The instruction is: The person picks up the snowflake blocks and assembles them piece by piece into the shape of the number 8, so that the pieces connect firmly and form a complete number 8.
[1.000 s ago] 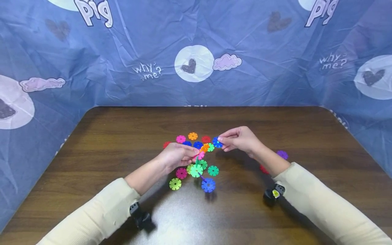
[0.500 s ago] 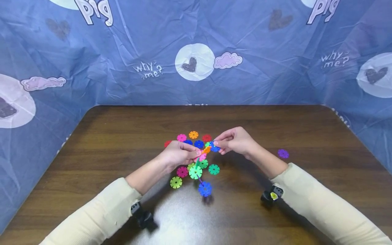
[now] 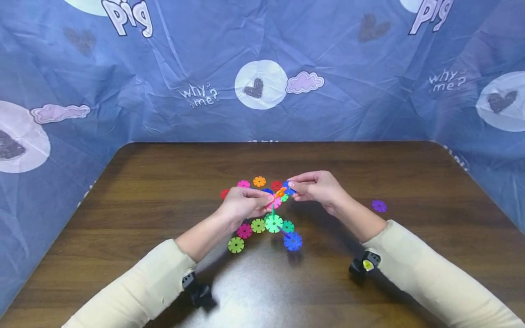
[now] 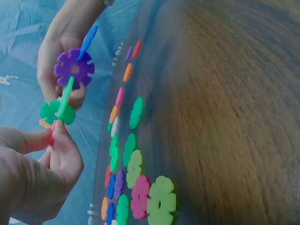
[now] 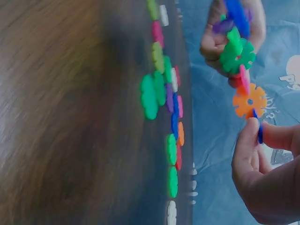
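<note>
A chain of slotted plastic snowflake discs stretches between the two hands, above the table. My left hand [image 3: 246, 203] pinches its pink disc [image 3: 275, 202] between thumb and fingers. My right hand [image 3: 319, 190] pinches a blue disc [image 5: 260, 134], whose edge meets the orange disc [image 5: 250, 101] at that end. From the pink one hang a green disc [image 4: 49, 112], a light green disc [image 3: 274, 223], a purple disc [image 4: 74, 69] and another blue disc [image 3: 293, 241] at the lower end. Fingertips partly cover both pinched discs.
Loose discs lie on the brown table [image 3: 164, 173] under and around the hands, among them a yellow-green disc [image 3: 235, 245], a magenta disc [image 3: 244, 231] and an orange disc [image 3: 259, 181]. A purple disc [image 3: 379, 206] lies off right. Blue printed cloth [image 3: 213, 54] hangs behind.
The blue disc in my right hand has come from beside the orange disc to its edge. My left hand has shifted slightly right, and the chain's hanging end has swung right.
</note>
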Demonstrator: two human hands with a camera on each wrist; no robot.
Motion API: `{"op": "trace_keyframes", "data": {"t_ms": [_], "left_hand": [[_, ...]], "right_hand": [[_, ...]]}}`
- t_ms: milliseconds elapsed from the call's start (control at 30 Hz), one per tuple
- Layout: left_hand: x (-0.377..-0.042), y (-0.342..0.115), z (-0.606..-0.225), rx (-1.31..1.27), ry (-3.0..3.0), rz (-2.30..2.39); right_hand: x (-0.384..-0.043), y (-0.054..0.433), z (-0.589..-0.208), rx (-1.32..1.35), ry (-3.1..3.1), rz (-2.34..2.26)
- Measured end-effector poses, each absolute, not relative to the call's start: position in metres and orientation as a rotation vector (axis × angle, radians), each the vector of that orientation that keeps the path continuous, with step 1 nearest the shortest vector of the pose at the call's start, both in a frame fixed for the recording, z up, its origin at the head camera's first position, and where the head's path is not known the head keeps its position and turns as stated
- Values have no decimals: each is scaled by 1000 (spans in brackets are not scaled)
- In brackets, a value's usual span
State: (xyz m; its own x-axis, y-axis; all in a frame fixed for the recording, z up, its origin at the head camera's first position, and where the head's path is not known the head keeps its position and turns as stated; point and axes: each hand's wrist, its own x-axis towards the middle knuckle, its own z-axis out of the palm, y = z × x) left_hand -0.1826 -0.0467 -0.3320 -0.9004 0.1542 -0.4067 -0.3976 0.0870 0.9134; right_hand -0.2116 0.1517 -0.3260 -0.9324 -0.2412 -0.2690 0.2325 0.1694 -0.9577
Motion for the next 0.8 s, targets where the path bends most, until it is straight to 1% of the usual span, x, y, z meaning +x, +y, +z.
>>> {"op": "trace_keyframes", "data": {"t_ms": [200, 333, 533, 800], "left_hand": [[-177, -44, -332, -186, 1853, 1880], [-176, -48, -332, -154, 1914, 1801], [-179, -51, -335, -174, 1971, 1775], [-177, -42, -343, -194, 1939, 1827]], "right_hand": [[-214, 155, -321, 60, 1866, -1867], [-214, 157, -324, 76, 1826, -1805], [-210, 157, -332, 30, 1821, -1700], [-205, 153, -335, -31, 1866, -1548]]}}
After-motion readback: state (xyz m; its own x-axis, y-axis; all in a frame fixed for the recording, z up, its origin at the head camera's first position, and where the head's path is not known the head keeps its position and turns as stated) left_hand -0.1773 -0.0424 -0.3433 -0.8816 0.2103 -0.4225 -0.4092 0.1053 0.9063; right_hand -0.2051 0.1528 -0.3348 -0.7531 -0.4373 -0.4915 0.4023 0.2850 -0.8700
